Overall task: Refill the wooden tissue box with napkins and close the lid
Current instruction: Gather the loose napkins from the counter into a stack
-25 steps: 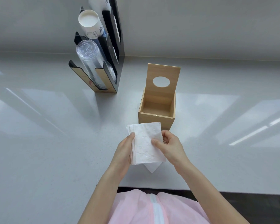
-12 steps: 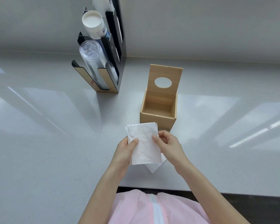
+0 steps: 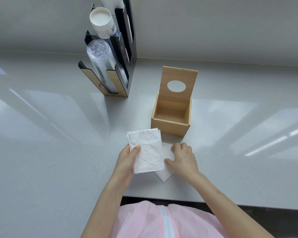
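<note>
Right hand dropped onto counter napkin; left hand grips stack.

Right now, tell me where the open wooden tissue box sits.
In the head view, the open wooden tissue box stands on the pale grey counter right of centre, just beyond the white napkin stack, with the black cup dispenser to its far left.

Setting: café or beverage-service counter. Evidence: pale grey speckled countertop meeting a plain grey wall at 12 o'clock; black-and-wood cup dispenser rack at 11 o'clock, holding a stack of clear plastic cups and, above it, white paper cups; pink zip-front work garment at 6 o'clock.
</note>
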Demonstrator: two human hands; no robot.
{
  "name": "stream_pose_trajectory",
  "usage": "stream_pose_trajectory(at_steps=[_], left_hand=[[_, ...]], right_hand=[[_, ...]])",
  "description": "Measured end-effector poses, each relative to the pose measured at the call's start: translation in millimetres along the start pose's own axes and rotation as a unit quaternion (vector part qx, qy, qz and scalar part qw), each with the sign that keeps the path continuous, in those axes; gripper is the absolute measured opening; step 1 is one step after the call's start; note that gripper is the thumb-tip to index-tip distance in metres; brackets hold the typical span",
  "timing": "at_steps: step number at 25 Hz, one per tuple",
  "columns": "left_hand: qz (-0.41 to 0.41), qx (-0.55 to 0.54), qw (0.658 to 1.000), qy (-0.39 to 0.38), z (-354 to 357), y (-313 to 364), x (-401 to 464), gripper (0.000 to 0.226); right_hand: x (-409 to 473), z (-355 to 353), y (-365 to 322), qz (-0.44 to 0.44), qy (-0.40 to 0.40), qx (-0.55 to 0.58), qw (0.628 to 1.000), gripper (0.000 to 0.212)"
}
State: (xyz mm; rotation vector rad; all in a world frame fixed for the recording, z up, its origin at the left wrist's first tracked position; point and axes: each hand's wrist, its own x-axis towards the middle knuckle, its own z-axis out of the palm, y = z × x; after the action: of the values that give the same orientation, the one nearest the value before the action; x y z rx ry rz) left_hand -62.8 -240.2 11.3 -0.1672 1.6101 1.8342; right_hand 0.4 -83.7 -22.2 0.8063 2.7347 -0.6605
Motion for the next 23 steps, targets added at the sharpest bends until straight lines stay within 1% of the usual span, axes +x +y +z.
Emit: stream_pose_trajectory(at_steps=[4, 6, 7, 9, 12, 13, 16, 17, 18, 20, 21, 22, 23], left_hand=[[-0.003, -0.004, 1.0, 0.003, -3, 0, 0, 0.019], [-0.003, -0.002, 1.0, 0.005, -5, 0, 0, 0.019], [-0.003, 0.0, 1.0, 0.007, -5, 0, 0, 0.019], [-0.004, 0.006, 1.0, 0.007, -7, -1, 1, 0.02], [-0.003, 0.013, 1.0, 0.003, -7, 0, 4, 0.021], [-0.003, 0.015, 1.0, 0.002, -6, 0, 6, 0.021], [-0.006, 0.022, 1.0, -0.002, -3, 3, 7, 0.022], [-0.006, 0.024, 1.0, -0.006, -2, 4, 7, 0.023], [-0.005, 0.025, 1.0, -0.01, -1, 5, 7, 0.024], [-0.005, 0.022, 1.0, -0.019, 2, 7, 7, 0.027], [-0.004, 0.021, 0.999, -0.024, 4, 8, 6, 0.029], [-0.001, 0.019, 0.999, -0.031, 5, 9, 6, 0.03], [0.003, 0.018, 0.999, -0.039, 7, 10, 7, 0.03]], right_hand=[[9, 1, -2, 0.025, -0.061, 0.058, 0.996, 0.014], [10, 0, 0, 0.021, -0.06, 0.078, 0.995, 0.004], [10, -2, 2, 0.021, -0.055, 0.101, 0.993, 0.003], [7, -10, 7, 0.038, -0.044, 0.192, 0.98, 0.003], [0, -32, 8, 0.046, -0.023, 0.343, 0.938, 0.005], [-2, -41, 7, 0.033, -0.013, 0.374, 0.927, 0.003], [-10, -67, -2, -0.025, 0.031, 0.444, 0.895, 0.016], [-12, -76, -5, -0.045, 0.042, 0.478, 0.876, 0.015], [-14, -83, -7, -0.07, 0.041, 0.524, 0.848, 0.013], [-17, -89, -12, -0.111, -0.008, 0.618, 0.778, 0.011], [-17, -87, -15, -0.117, -0.034, 0.635, 0.763, 0.014], [-17, -83, -19, -0.112, -0.048, 0.63, 0.767, 0.015], [-17, -75, -22, -0.097, -0.05, 0.607, 0.787, 0.014]])
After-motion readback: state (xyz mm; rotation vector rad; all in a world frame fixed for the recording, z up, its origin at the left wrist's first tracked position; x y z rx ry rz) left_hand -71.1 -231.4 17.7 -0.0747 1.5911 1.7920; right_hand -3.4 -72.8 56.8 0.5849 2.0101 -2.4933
